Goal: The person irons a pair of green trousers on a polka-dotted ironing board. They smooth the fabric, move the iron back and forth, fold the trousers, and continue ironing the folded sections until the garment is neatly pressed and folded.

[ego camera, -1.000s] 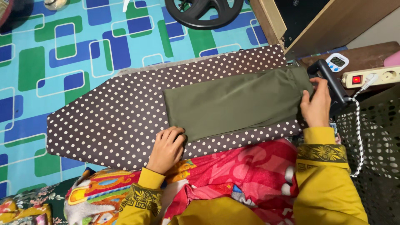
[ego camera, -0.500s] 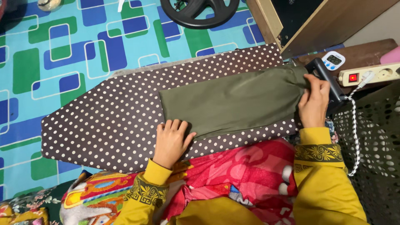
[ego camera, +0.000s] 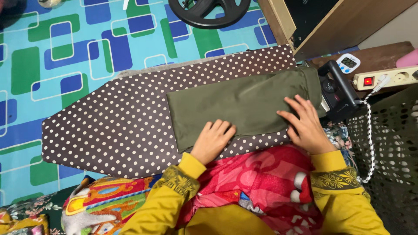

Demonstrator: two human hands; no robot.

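A folded olive-green cloth (ego camera: 235, 102) lies flat on a brown ironing board with white dots (ego camera: 113, 126). My left hand (ego camera: 213, 140) presses on the cloth's near edge, fingers curled against it. My right hand (ego camera: 305, 124) lies flat on the cloth's right part, fingers spread. A black iron (ego camera: 337, 89) stands at the board's right end, just beyond my right hand and not touched by it.
A white power strip (ego camera: 389, 78) with a red switch and a small white timer (ego camera: 349, 63) sit on a brown shelf at the right. A dark mesh basket (ego camera: 392, 148) stands by my right arm. A black wheel-like object (ego camera: 204, 11) lies on the patterned floor mat (ego camera: 65, 52). A wooden cabinet (ego camera: 331, 19) stands behind.
My right hand has left the cloth's far right end by the iron and now lies flat on the cloth. My left hand slid right along the near edge.
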